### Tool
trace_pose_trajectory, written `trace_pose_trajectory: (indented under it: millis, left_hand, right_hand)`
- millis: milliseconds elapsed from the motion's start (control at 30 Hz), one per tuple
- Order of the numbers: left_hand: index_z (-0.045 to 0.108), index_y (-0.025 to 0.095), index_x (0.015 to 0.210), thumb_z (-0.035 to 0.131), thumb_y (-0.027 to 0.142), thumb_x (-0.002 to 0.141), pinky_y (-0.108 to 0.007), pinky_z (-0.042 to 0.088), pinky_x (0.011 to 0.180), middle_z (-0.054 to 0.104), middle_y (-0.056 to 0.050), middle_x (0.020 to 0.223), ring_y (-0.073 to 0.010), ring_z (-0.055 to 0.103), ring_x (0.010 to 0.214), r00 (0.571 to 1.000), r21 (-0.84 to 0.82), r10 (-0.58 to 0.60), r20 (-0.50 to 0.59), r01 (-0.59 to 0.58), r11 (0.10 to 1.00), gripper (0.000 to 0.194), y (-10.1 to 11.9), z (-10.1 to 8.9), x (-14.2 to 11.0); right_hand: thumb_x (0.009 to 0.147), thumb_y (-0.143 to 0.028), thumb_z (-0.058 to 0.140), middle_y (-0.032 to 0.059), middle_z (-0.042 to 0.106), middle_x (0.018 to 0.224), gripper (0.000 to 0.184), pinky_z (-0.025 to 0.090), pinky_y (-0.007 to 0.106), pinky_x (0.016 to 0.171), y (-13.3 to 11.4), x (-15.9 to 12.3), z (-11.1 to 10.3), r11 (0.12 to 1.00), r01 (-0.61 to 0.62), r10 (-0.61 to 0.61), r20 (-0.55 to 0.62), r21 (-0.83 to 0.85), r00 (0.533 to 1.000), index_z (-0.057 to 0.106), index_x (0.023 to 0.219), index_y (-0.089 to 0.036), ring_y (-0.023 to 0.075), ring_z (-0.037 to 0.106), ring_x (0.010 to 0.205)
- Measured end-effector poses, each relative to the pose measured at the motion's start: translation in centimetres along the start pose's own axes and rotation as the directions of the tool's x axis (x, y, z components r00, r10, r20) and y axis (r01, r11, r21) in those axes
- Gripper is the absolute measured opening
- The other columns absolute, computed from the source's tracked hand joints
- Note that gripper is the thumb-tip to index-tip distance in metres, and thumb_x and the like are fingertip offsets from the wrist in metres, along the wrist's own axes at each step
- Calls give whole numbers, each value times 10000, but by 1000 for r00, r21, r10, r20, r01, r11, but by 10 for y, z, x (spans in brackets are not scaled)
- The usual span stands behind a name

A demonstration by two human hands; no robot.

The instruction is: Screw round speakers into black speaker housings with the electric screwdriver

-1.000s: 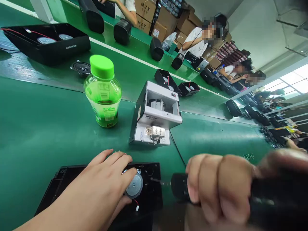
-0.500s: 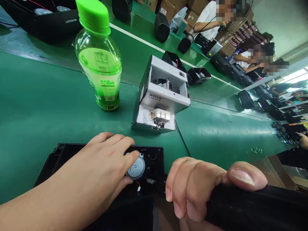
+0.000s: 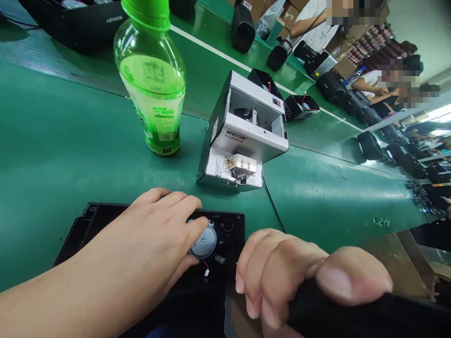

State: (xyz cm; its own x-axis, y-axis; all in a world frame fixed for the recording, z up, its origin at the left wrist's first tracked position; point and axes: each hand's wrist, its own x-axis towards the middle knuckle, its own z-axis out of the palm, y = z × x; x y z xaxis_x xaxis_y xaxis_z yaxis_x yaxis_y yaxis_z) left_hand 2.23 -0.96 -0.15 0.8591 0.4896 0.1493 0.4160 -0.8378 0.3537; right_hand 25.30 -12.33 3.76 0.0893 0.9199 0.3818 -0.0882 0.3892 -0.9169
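Observation:
My left hand (image 3: 158, 225) lies over a round silver-faced speaker driver (image 3: 204, 243), its fingertips curled against the driver's rim. The driver sits on a black speaker panel (image 3: 105, 220), and a short red wire runs to a small white connector (image 3: 206, 272) below it. My right hand (image 3: 282, 277) grips a black electric screwdriver (image 3: 355, 312) at the lower right edge of the view, just right of the panel. The screwdriver's bit is hidden behind my fingers or turned out of view.
A green bottle (image 3: 151, 80) and a silver WEIXIN screw feeder (image 3: 243, 136) stand on the green workbench (image 3: 70, 164) beyond the panel. Loose screws (image 3: 381, 222) lie at right. Black speaker boxes line the belts, and a co-worker (image 3: 310, 19) sits at the far end.
The whole view has swung and shifted, moving the bottle and feeder up and right. My right hand has turned the screwdriver away from the panel, hiding its bit. My left hand stays on the driver.

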Motion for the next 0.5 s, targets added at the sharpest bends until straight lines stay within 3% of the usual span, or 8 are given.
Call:
trace_pose_trajectory:
  millis: [100,233,367,400,500]
  left_hand:
    - [937,259,1164,928,182,875,-727,726,990,941,-137,1339,-451,897,1189,999,5,6,-34,-6,1000,299,3,-1,-2]
    - [940,237,1167,982,187,879,-679,718,993,942,-117,1304,-413,900,1149,994,1,24,-111,-24,1000,296,5,2,-2]
    - [936,243,1135,1160,278,788,-642,697,994,945,-81,1272,-389,895,1121,981,-7,34,-192,-36,999,414,3,7,-2]
    - [935,245,1132,1191,298,766,-639,692,1003,946,-77,1275,-389,895,1130,979,-6,31,-201,-32,999,450,3,8,-3]
    - [929,255,1125,1246,337,719,-623,668,1024,949,-61,1264,-380,888,1133,974,4,34,-225,-34,999,521,2,12,-5]
  right_hand:
    - [1348,-392,669,-66,892,739,313,810,403,663,-11,-3,0,988,-14,24,63,-153,998,937,1469,-500,207,821,515]
    - [1356,-359,642,-66,902,760,352,805,369,687,-6,-10,9,985,26,0,149,-172,989,946,1488,-481,189,834,538]
    - [1349,-328,656,-65,878,762,323,783,342,703,4,-16,18,979,105,-119,-71,-177,990,930,1480,-436,185,831,584]
    - [1354,-334,641,-64,869,758,323,779,337,695,3,-17,17,976,107,-123,-75,-188,990,939,1443,-422,185,826,585]
    - [1390,-374,517,-28,891,776,462,811,366,735,-1,-15,11,960,73,-33,150,-270,988,963,1273,-337,210,881,645]
